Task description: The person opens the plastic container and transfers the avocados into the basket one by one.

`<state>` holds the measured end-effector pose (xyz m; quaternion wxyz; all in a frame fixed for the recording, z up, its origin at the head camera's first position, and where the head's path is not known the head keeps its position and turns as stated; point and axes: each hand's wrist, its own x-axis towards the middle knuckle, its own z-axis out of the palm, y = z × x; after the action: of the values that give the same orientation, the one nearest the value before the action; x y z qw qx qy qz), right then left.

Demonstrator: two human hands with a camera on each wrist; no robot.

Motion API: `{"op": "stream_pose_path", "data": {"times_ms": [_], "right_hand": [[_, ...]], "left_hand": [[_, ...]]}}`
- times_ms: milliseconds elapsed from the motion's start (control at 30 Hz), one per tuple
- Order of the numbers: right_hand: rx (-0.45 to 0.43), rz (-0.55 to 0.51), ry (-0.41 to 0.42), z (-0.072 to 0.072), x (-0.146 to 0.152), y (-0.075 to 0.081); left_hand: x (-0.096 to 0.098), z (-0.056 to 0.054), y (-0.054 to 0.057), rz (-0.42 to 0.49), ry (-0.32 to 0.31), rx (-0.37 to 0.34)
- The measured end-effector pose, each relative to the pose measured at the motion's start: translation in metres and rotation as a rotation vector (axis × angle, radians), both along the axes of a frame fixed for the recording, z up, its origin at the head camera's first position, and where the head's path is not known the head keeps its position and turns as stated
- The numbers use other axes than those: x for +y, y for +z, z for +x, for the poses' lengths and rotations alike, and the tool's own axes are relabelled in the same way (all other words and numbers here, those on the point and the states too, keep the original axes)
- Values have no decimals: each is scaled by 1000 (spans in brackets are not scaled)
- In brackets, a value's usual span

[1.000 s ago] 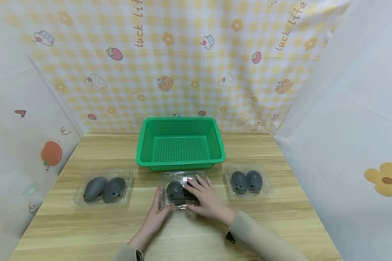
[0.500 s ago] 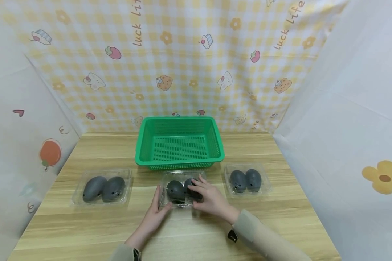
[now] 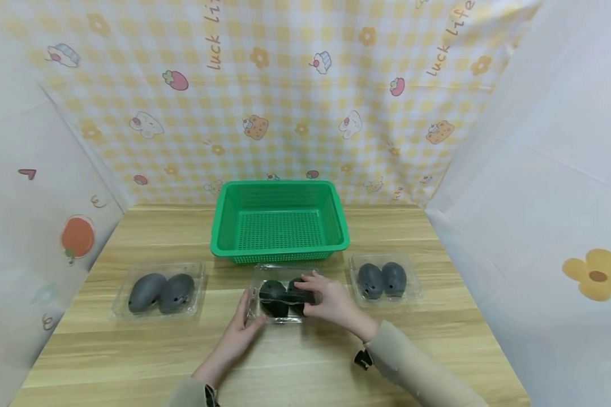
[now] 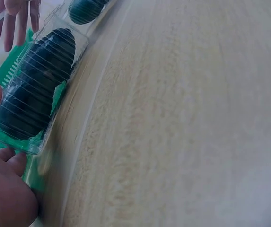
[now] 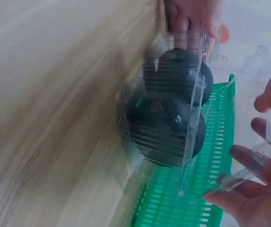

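Note:
In the head view a clear plastic clamshell box (image 3: pixel 282 320) stands in the middle of the wooden table, holding two dark, egg-shaped things (image 3: pixel 273 310). My left hand (image 3: pixel 236 333) grips its left end, thumb at the near corner and fingers along the side. My right hand (image 3: pixel 338 305) holds the near right part of the lid. In the right wrist view the raised lid (image 5: pixel 264 71) stands apart from the box rim, its edge between my thumb and fingers. The dark things (image 5: pixel 166 130) show through the ribbed wall of the base.
Directly behind the box is a green plastic basket (image 3: pixel 280 254) with slotted walls. A similar clear box (image 3: pixel 201 271) with two dark grey ovals lies to the left, another clear box (image 3: pixel 414 289) to the right. A patterned cloth (image 3: pixel 300 85) hangs behind the table.
My right hand has gone from lying spread over the lid to holding its edge and has moved slightly right. The lid's near edge has risen. The left hand stays at the box's left end.

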<state>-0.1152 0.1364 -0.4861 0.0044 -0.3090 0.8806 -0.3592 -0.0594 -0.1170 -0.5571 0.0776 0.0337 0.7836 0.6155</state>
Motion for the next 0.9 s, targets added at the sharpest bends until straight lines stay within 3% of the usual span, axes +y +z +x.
{"op": "stream_pose_path", "data": {"times_ms": [500,900], "right_hand": [[-58,101,11,2,4,17],[-84,111,24,2,4,34]], "left_hand": [[-12,-4,2,-51,-13,-4],[-23,-6,6,7,-11,32]]}}
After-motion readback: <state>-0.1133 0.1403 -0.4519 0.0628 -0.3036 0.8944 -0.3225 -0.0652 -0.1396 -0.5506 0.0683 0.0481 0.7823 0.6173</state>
